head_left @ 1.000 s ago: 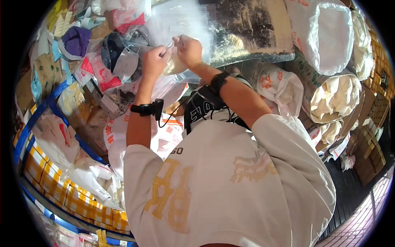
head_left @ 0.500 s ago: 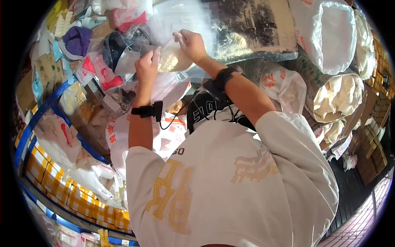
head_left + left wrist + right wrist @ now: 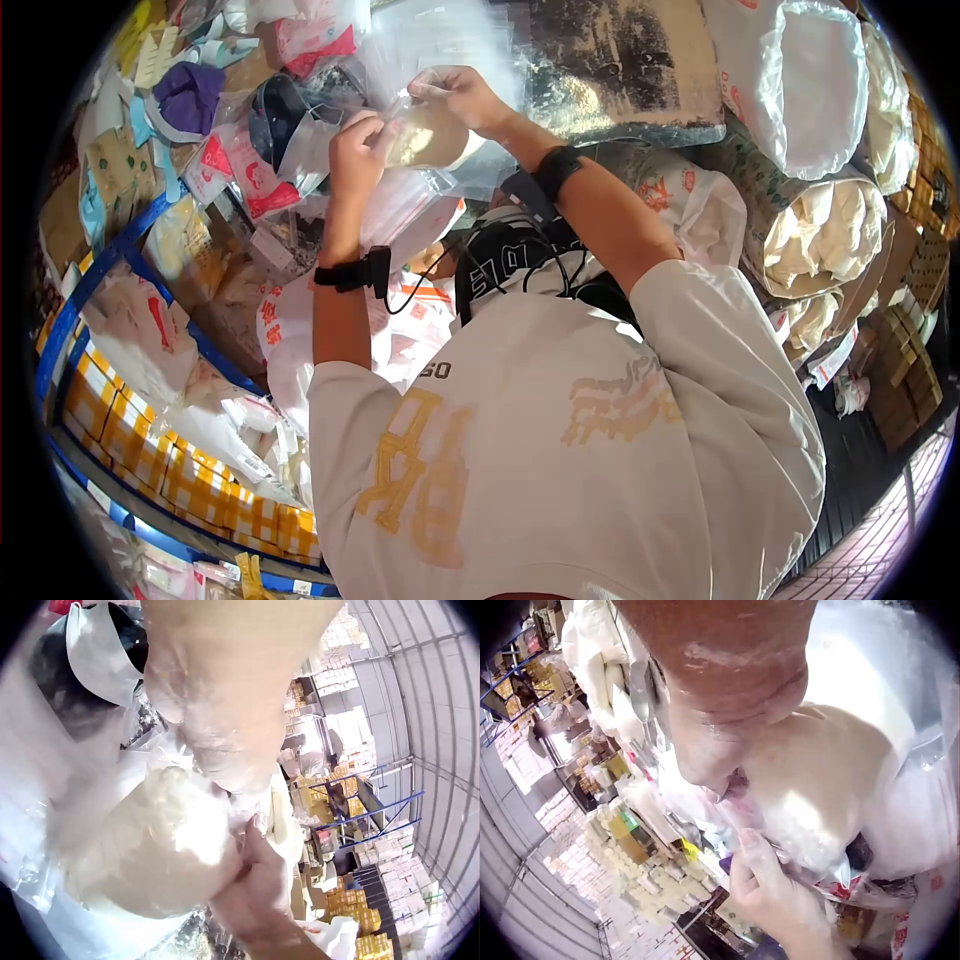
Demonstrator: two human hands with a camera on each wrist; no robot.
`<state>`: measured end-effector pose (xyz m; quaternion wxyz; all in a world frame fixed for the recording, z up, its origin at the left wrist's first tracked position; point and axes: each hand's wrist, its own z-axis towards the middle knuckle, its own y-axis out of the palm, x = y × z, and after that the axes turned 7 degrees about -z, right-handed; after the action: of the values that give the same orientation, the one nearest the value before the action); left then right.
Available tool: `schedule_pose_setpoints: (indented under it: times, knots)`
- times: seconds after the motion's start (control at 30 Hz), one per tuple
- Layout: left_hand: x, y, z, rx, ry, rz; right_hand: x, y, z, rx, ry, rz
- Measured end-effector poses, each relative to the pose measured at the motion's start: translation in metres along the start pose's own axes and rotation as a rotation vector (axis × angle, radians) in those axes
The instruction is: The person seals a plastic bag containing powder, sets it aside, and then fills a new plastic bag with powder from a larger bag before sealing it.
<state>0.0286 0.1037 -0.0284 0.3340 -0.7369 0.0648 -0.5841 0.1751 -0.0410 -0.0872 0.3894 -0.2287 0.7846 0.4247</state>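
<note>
A clear plastic bag (image 3: 428,145) filled with cream-coloured powder hangs between both hands over a pile of flat clear bags. My left hand (image 3: 354,158) pinches the bag's top edge at its left corner. On the other side my right hand (image 3: 462,97) pinches the same edge between thumb and fingers. In the left wrist view the bag (image 3: 161,847) bulges with powder below the hands. From the right wrist view, the bag (image 3: 817,780) shows its rounded, full side, and the left hand (image 3: 776,889) grips the edge with thumb and forefinger.
Flat clear bags (image 3: 440,45) lie beneath the hands, beside a dark, powder-dusted board (image 3: 620,60). Pink-and-white packets (image 3: 255,170) and a purple cloth (image 3: 187,100) are at the left. A white-lined sack (image 3: 820,90) stands at the right; a blue rail (image 3: 110,245) runs along the left.
The hands moved apart along the bag's top edge, pulling it straight, then drew closer again. The right hand has shifted slightly left and away from the body. The bag stays held.
</note>
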Motion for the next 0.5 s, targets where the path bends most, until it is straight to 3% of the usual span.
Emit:
schedule_pose_setpoints:
  times: [0.1,0.2,0.33,0.43,0.5]
  knots:
    - [-0.01,-0.002,-0.005,0.007,-0.11,-0.148,0.005,0.004,0.002,0.034,-0.071,-0.061]
    - [-0.02,-0.003,-0.012,0.023,-0.193,-0.222,0.002,0.004,0.0,-0.006,-0.018,-0.021]
    - [-0.018,0.007,-0.015,0.093,-0.206,-0.388,-0.006,0.0,0.004,-0.104,0.075,-0.25]
    - [-0.024,0.007,-0.017,0.106,-0.354,-0.388,-0.001,-0.004,0.01,-0.126,0.05,-0.216]
    - [-0.031,-0.005,-0.018,0.025,-0.386,-0.144,0.002,-0.004,0.01,-0.109,0.079,-0.172]
